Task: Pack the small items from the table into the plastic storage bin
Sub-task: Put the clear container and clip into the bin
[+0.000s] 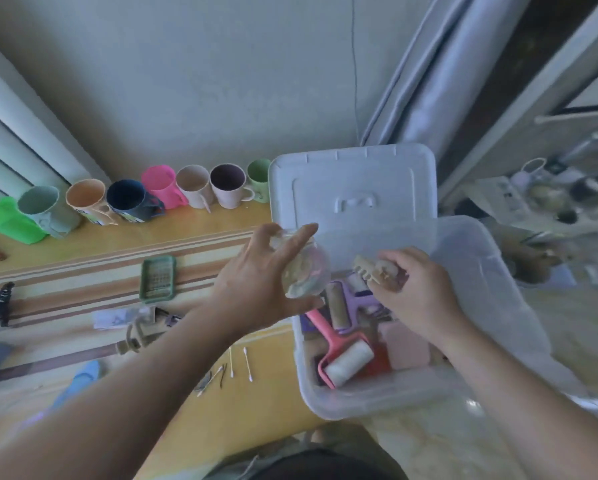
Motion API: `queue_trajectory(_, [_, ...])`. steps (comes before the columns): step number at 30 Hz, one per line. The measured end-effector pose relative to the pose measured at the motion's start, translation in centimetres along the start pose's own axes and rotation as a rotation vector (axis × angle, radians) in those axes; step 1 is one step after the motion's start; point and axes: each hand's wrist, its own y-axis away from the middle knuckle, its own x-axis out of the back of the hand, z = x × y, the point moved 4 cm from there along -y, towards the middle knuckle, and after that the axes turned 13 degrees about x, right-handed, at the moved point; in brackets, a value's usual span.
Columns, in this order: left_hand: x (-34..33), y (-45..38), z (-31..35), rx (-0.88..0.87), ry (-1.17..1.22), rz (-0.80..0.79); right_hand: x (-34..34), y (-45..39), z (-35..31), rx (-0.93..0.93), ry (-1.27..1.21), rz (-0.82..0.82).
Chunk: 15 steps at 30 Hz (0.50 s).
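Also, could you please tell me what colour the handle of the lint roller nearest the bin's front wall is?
Pink; the lint roller shows in the head view.

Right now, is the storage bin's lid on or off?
Off. The white lid stands propped behind the open bin, whose inside shows the pink lint roller and other items.

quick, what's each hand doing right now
Left hand: grips a clear round glass jar over the plastic storage bin.
Right hand: pinches a beige plastic claw hair clip above the bin.
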Motion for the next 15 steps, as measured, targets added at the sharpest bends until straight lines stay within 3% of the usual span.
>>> queue_trajectory(5, [-6.8,-0.4,7.3,-0.078,-0.117,-0.153,0.5,4.5,6.9,-0.106,0.036,-0.157])
queue_trajectory(9, [-13.1,0.3,9.5,-0.005,-0.211,-0.306,-0.7,6.0,9.5,-0.185,-0.039,-0.289])
queue_trajectory(12, [-15.7,0.0,11.5,0.052,-0.159,-0.294,-0.2,6.7,11.8,-0.23,-0.015,-0.305])
queue_trajectory(15, [-18.1,-1.0,14.7,-0.043,-0.166,-0.297,1.8,7.2,14.3,-0.31,0.055,-0.279])
